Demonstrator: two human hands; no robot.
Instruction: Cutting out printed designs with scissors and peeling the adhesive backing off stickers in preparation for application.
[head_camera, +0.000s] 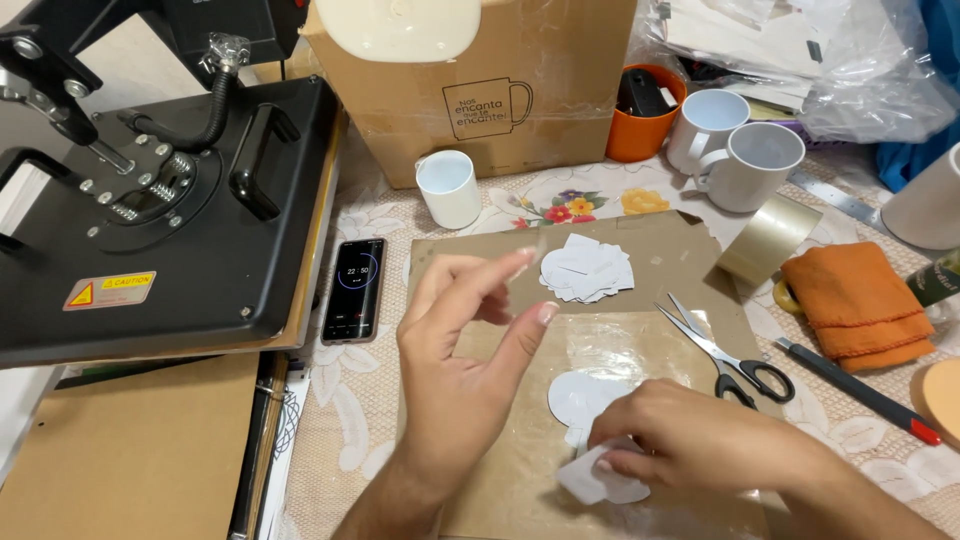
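Brown cardboard sheet (690, 262), flat on the desk (350, 420), which wears a floral lace cloth; a clear glossy film covers the sheet's near half.

Left hand (462, 350): raised above the cardboard, thumb and forefinger held slightly apart, nothing seen between them; a faint clear strip at the fingertips cannot be confirmed.

Right hand (690, 440): lowered onto the film, fingers pressed together on a white paper cutout (600, 485) at the near edge. A second white round cutout (578, 398) lies just beside it, partly under the fingers.

Loose pile of white paper pieces (587, 268): on the bare cardboard beyond the left hand's fingertips.

Scissors (728, 355), black handles: on the cardboard's right part, blades pointing toward the pile.

Roll of clear tape (768, 238): at the cardboard's far right corner, tilted on edge.

Folded orange cloth (862, 303): right of the tape. Utility knife (858, 388), dark with red tip: just in front of the cloth.

White mugs: one (449, 187) alone behind the cardboard; two (742, 150) further right, close together, next to an orange cup (645, 112).

Cardboard box (480, 85): at the back, behind the single mug.

Phone (354, 290), screen lit with a round timer: left of the cardboard.

Black heat press (160, 210): far left, beside the phone.
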